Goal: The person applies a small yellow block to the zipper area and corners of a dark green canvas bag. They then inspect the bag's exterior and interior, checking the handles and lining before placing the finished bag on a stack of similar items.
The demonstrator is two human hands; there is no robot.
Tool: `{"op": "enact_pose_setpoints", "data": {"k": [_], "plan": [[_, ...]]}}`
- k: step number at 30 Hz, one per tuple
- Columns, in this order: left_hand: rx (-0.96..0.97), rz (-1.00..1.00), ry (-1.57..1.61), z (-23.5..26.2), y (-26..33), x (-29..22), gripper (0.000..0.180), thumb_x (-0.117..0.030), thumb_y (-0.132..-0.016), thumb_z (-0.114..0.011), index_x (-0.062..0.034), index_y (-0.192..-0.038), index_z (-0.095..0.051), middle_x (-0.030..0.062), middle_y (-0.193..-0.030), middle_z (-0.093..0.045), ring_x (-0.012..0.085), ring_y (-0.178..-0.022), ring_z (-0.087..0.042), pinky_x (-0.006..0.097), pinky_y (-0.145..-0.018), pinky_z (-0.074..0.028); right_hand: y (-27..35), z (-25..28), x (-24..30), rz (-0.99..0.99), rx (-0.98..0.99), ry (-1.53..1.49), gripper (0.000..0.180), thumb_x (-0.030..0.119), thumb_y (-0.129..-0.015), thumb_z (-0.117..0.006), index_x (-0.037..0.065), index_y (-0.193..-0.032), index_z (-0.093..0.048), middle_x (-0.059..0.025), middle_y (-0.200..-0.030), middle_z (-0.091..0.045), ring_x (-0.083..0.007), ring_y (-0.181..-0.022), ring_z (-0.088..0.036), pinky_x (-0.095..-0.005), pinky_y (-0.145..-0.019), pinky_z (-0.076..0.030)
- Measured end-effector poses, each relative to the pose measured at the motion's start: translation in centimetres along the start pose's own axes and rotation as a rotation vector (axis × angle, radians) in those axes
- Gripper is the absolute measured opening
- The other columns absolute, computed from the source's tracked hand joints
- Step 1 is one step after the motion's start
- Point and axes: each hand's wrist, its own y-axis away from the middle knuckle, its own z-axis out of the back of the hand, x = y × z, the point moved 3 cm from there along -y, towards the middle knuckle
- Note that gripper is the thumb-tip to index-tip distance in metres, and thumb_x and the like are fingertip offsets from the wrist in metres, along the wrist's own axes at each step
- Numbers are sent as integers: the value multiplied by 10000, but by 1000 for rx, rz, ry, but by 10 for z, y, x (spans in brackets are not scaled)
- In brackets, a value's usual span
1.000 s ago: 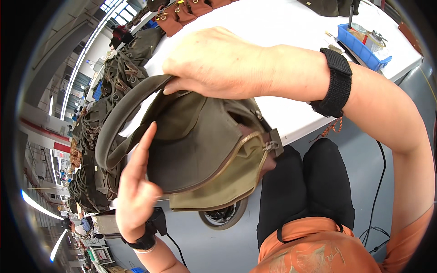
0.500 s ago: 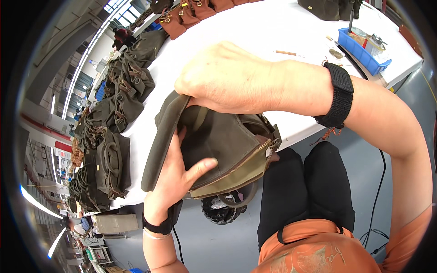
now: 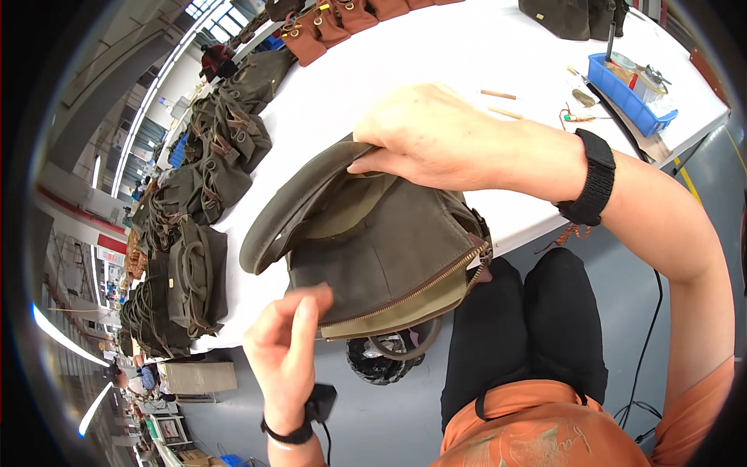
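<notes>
A dark olive-green bag (image 3: 373, 249) with a brass zipper rests at the table's near edge, tilted toward my lap. Its zipped opening gapes and shows a lighter olive lining. My right hand (image 3: 424, 136) is closed on the upper end of the bag's flap (image 3: 307, 202), thumb underneath, and keeps it lifted off the body. My left hand (image 3: 286, 342) is beside the bag's lower left corner, holding nothing that I can see. Its fingers are loosely bent with the thumb raised, and the fingertips are blurred. A rounded handle (image 3: 408, 346) hangs below the zipper.
Several olive bags (image 3: 198, 272) line the table's left side, with brown bags (image 3: 311, 39) at the back. To the right, a blue tray (image 3: 634, 97) holds jars and tools. Thin brown-handled tools (image 3: 498, 95) lie nearby. A black plastic bag (image 3: 381, 359) shows below the table.
My left hand has come out from under the flap and moved down, away from it. My right hand has shifted right with the flap, which now leans over more and exposes its underside.
</notes>
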Motion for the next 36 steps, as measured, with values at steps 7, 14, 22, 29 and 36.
{"op": "enact_pose_setpoints", "data": {"k": [7,14,22,29,36], "plan": [[75,384,274,3,55,51,268,-186,-997,-626,4,-815,-678,81,-687,-694,154,-627,-677,286,-656,-555,1,-7,-2,-100,0,-79,280,280,-874,-698,9,-810,-671,-185,-747,-632,-394,-783,-636,-482,-700,-484],[-26,-476,-486,-20,8,-6,87,-6,-895,-699,37,-971,-695,133,-854,-701,227,-701,-674,326,-659,-537,2,-5,6,-90,50,-5,275,248,-867,-697,-10,-778,-668,-201,-747,-632,-403,-785,-638,-480,-698,-493],[77,-382,-1232,-43,-43,44,190,-126,-960,-581,-8,-1077,-673,185,-718,-673,352,-624,-671,428,-571,-541,5,-5,32,22,40,-9,222,204,-833,-701,-5,-757,-697,-197,-689,-645,-405,-704,-657,-465,-632,-518],[152,-376,-1390,-51,-49,49,221,-32,-812,-636,6,-1018,-704,129,-599,-664,270,-592,-694,326,-611,-547,4,-9,34,8,60,7,230,201,-836,-706,-10,-746,-695,-201,-684,-649,-399,-681,-664,-456,-601,-525],[232,-427,-1574,-60,-54,62,148,-19,-805,-620,-44,-939,-677,100,-620,-676,266,-554,-689,357,-544,-552,12,-16,29,-15,61,-11,229,194,-835,-714,-10,-731,-690,-202,-697,-653,-397,-673,-666,-460,-592,-523]]}}
